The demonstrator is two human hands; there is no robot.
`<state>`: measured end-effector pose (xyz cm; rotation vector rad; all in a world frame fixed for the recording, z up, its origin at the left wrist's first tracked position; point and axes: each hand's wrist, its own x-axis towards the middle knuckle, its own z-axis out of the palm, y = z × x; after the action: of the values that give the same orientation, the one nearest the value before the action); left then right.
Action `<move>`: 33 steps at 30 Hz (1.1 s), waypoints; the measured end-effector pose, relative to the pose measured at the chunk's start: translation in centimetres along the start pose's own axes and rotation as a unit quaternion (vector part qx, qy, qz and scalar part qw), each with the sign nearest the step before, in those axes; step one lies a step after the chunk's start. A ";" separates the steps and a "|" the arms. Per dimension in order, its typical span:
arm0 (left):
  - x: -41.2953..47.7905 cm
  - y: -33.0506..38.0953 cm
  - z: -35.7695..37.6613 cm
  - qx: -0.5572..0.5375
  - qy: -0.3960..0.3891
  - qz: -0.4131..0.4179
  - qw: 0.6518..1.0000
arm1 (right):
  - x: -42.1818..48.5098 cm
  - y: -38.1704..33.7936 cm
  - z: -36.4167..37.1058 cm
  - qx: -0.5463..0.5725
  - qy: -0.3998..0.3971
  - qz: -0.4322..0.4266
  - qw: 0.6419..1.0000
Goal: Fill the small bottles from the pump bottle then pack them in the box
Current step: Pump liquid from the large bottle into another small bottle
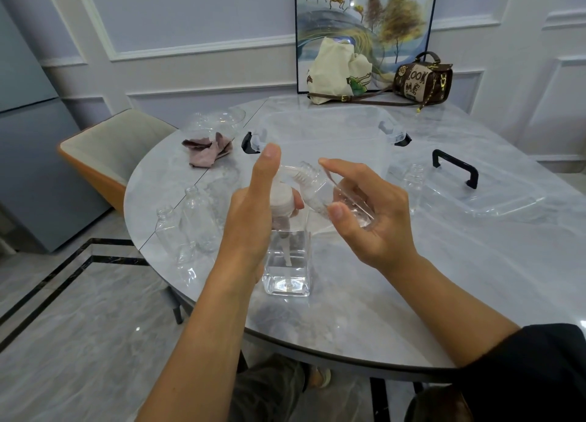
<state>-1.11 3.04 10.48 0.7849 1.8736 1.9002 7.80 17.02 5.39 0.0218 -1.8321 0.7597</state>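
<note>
Glossy marble table (412, 294) bears a square, clear-plastic pump bottle (287, 269).

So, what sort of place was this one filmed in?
Most likely a home dining room: a round marble-look table with an upholstered chair beside it, a framed deer painting against the panelled wall, and a handbag and tote bag on the table.

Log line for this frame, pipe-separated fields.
step: filling | left hand: grips pump bottle | right hand: holds small bottle tilted at spout | box: lid off
</note>
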 end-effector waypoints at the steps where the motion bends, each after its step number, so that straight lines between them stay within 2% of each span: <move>1: 0.0 0.0 0.0 0.001 0.000 0.000 1.000 | 0.0 0.0 0.0 0.000 0.001 0.000 1.000; 19: 0.5 -0.5 -0.2 0.009 -0.005 -0.009 1.000 | 0.0 0.3 0.1 -0.002 0.010 -0.010 1.000; 25: 0.9 -0.4 -0.6 0.000 -0.031 -0.034 0.999 | -0.1 0.5 0.0 -0.002 0.000 -0.019 1.000; 33: 1.3 -0.3 -0.6 0.001 -0.041 -0.030 0.999 | -0.3 0.4 -0.2 0.005 -0.008 -0.009 1.000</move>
<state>-2.51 3.40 10.38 0.7867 1.8296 1.8030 7.92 17.38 5.00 0.0497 -1.8405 0.7577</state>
